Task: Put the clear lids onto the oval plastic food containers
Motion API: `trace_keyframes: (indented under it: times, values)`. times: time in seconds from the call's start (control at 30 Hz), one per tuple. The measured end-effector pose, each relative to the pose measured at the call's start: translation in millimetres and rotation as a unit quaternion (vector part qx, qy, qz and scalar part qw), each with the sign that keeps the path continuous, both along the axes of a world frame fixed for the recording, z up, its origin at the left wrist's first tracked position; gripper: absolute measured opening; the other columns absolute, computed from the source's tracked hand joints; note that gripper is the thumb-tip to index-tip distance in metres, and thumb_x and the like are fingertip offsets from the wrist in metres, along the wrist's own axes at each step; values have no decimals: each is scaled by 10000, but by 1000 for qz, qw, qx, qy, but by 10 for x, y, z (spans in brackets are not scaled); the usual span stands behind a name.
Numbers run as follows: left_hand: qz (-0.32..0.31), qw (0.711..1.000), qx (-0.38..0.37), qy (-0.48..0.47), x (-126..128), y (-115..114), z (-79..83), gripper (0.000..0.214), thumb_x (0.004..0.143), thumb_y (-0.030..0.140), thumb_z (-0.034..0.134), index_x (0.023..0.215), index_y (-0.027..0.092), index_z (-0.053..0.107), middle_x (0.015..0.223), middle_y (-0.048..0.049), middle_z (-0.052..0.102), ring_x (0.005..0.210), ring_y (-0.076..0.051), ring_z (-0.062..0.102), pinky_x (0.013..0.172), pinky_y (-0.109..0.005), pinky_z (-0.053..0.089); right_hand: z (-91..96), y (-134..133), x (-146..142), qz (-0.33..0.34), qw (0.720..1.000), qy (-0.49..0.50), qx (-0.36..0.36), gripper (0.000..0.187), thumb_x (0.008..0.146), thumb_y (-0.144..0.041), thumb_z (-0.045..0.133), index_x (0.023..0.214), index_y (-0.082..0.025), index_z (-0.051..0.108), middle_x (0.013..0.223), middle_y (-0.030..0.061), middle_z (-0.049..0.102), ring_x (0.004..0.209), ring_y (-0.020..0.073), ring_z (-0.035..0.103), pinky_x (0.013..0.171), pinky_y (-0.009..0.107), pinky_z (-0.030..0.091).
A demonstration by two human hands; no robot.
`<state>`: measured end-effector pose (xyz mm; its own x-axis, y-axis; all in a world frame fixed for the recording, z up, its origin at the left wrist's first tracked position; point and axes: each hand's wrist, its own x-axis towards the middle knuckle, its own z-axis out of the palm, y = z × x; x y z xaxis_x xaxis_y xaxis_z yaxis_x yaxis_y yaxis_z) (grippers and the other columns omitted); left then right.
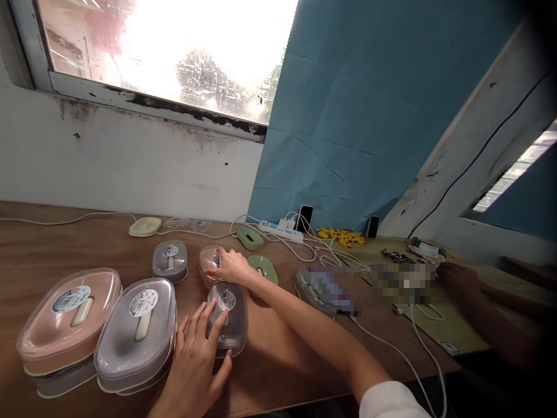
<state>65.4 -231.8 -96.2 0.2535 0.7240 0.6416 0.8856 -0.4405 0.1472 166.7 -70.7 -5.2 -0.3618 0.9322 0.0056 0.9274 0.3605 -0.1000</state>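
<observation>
My left hand has its fingers spread over the left part of a small dark-grey lidded box, its thumb at the near side. My right hand reaches across and its fingers grip a small pink box with a clear lid and round label. Just left stands a small grey-lilac box. Two larger boxes stand nearer at the left: a lilac one and a pink one, the pink one stacked on a greyish base. Green box parts, a lid and another piece, lie beyond my right wrist.
A power strip with tangled white cables lies at the back, beside a phone and yellow plastic pieces. A cream lid lies back left. Another person's hand works at the right. A grey box sits right of my forearm.
</observation>
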Motion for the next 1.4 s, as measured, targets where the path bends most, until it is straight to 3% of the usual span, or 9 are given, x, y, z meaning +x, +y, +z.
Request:
trace_keyframes:
  times: [0.3, 0.47, 0.6, 0.8, 0.9, 1.0, 1.17, 1.27, 1.4]
  values:
    - [5, 1000, -2, 5, 11, 18, 11, 535, 789, 215, 478, 1319, 244, 407, 1384, -116, 449, 1265, -292, 410, 959, -498, 384, 28, 15, -40, 10, 1000, -26, -12, 651, 734, -691, 505, 1130, -177, 558, 1098, 194, 618, 1006, 338, 607, 764, 398, 486]
    - [30, 998, 45, 28, 20, 31, -17, 521, 804, 200, 466, 1322, 213, 408, 1364, -130, 470, 1247, -297, 427, 932, -498, 408, -126, 10, -30, -4, 1000, 3, -6, 821, 687, -739, 504, 1249, -142, 454, 1164, 237, 540, 1002, 360, 603, 778, 429, 480]
    - [57, 995, 65, 42, 27, 49, -65, 524, 819, 190, 457, 1339, 207, 393, 1355, -121, 484, 1231, -301, 443, 924, -482, 428, -220, 117, 9, -24, 998, 62, 7, 754, 691, -687, 533, 1241, -178, 453, 1166, 207, 516, 1005, 366, 591, 780, 439, 468]
    - [127, 988, 71, 43, 48, 85, -124, 757, 815, 89, 441, 1473, 190, 79, 1379, -164, 455, 1260, -351, 410, 927, -485, 438, -32, 156, 314, -100, 981, 164, 34, 658, 713, -571, 564, 1261, -224, 456, 1112, 152, 513, 1000, 314, 568, 806, 392, 437]
    - [140, 987, 60, 46, 56, 69, -88, 837, 771, 24, 427, 1475, 155, -6, 1449, -200, 345, 1348, -375, 273, 976, -487, 405, 94, -39, 538, -112, 970, 207, 62, 632, 730, -521, 569, 1286, -255, 432, 1066, 113, 513, 965, 269, 561, 823, 371, 421]
    - [97, 989, 99, 56, 42, 33, -37, 768, 782, 99, 464, 1469, 146, 125, 1475, -182, 308, 1359, -371, 250, 993, -490, 386, 132, -408, 708, -108, 967, 224, 57, 543, 741, -451, 577, 1244, -285, 458, 1013, 75, 514, 899, 231, 559, 812, 357, 416]
    - [-71, 983, 127, 113, -36, 19, -2, 511, 773, 179, 499, 1281, 228, 500, 1350, -21, 520, 1217, -225, 468, 951, -320, 431, 47, -1127, 824, -79, 967, 237, 45, 445, 712, -371, 605, 1138, -282, 511, 1094, 57, 463, 797, 184, 565, 743, 321, 429]
    - [-83, 984, 105, 117, -63, 41, -10, 409, 762, 183, 509, 1161, 219, 587, 1247, -10, 601, 1116, -185, 534, 903, -277, 456, -38, -1387, 841, -102, 974, 197, 50, 410, 703, -364, 609, 1092, -260, 532, 1132, 74, 449, 818, 209, 572, 729, 338, 438]
    - [-95, 989, 86, 78, -27, 36, -46, 430, 769, 161, 487, 1190, 198, 568, 1253, -34, 592, 1145, -202, 510, 926, -311, 442, -207, -1444, 789, -130, 981, 123, 73, 465, 688, -411, 638, 1104, -231, 533, 1128, 112, 484, 883, 274, 569, 749, 395, 449]
